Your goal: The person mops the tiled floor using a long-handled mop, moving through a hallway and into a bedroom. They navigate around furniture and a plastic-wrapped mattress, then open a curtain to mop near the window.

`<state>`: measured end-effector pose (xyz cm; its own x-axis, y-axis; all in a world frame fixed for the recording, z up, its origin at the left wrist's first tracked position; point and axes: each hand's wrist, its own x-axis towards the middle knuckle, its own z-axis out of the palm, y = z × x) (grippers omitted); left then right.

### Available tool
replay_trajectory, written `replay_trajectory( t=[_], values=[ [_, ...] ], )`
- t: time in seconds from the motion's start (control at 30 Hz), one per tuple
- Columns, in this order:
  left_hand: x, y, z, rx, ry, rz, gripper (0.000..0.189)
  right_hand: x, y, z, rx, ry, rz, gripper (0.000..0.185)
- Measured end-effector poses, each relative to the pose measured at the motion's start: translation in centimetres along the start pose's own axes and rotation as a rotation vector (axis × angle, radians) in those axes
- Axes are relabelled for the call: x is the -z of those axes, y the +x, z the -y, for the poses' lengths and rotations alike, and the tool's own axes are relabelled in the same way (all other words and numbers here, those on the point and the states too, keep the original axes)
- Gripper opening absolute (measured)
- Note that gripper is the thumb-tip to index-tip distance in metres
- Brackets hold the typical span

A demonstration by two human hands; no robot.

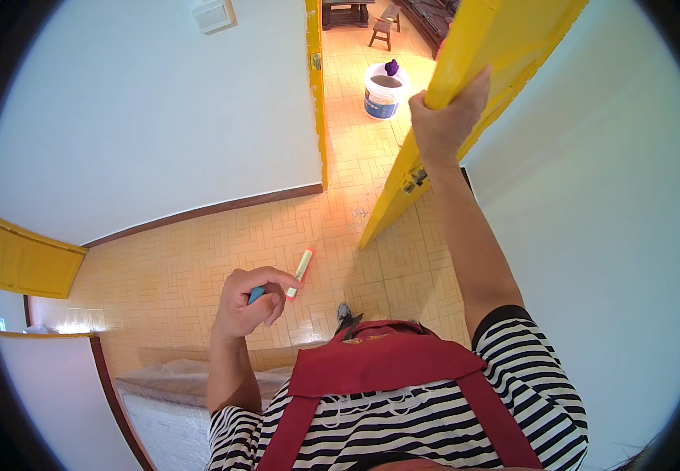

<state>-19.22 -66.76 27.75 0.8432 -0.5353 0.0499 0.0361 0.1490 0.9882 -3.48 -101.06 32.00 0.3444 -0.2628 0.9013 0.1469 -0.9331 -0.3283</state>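
My right hand point(448, 120) grips the edge of a yellow door point(463, 65), thumb on one side and fingers on the other. The door stands ajar, and a metal latch point(415, 180) shows on its edge below my wrist. My left hand point(252, 299) is curled around a blue handle point(255, 294), mostly hidden in the fist, with the index finger extended. Just beyond that fingertip appears a narrow cream bar point(300, 274) with orange-red ends. I cannot tell whether it joins the blue handle or lies on the floor.
Through the doorway, a white bucket point(382, 100) with a purple cloth or glove point(391, 67) at its rim stands on the tiled floor point(198, 259). Beyond it is a wooden bench point(384, 26). Plastic sheeting point(169, 382) covers something at lower left. A yellow door frame point(317, 88) edges the white wall.
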Motion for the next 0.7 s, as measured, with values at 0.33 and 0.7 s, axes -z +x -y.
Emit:
replay_trajectory(
  t=[0.33, 0.7],
  values=[
    [-1.1, 2.2, 0.7, -0.032, 0.03, 0.064, 0.029, 18.1, -5.2, -12.6, -0.369, 0.163, 0.134, 0.061],
    [-1.9, 5.7, 2.7, -0.175, 0.047, -0.173, 0.036, 36.7, -6.1, -22.4, -0.803, 0.366, -0.144, 0.049]
  ],
)
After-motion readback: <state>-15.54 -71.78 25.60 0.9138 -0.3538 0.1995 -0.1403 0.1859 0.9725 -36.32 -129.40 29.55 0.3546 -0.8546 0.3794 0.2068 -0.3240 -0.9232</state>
